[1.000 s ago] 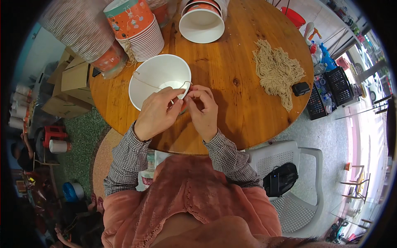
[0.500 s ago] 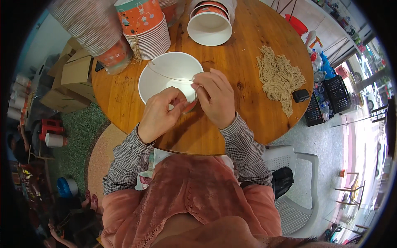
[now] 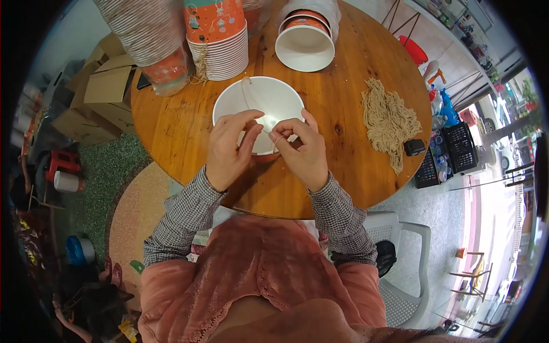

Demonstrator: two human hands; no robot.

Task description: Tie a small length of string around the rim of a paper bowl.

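Note:
A large white paper bucket (image 3: 277, 91) stands on the round wooden table before me, its mouth facing up. Over its near rim, my right hand (image 3: 304, 153) pinches a thin tan string (image 3: 247, 94) between thumb and fingers. A stretch of that string hangs against the bucket's inner wall, and a small loop shows at the right fingertips. My left hand (image 3: 229, 146) is just left of it, thumb and fingers parted, with nothing visible between them. Part of the bucket's near side is hidden by the hands.
Behind the bucket rise a stack of orange-printed paper buckets (image 3: 220, 54) and a plastic-wrapped stack (image 3: 137, 40). More buckets (image 3: 305, 50) lie on their side. A heap of tan strings (image 3: 389, 120) and a small black object (image 3: 414, 147) sit at right. A white chair (image 3: 409, 274) stands beside me.
My left hand has opened and come away from the string. The string end across the bucket now droops inside it. The whole view has shifted slightly.

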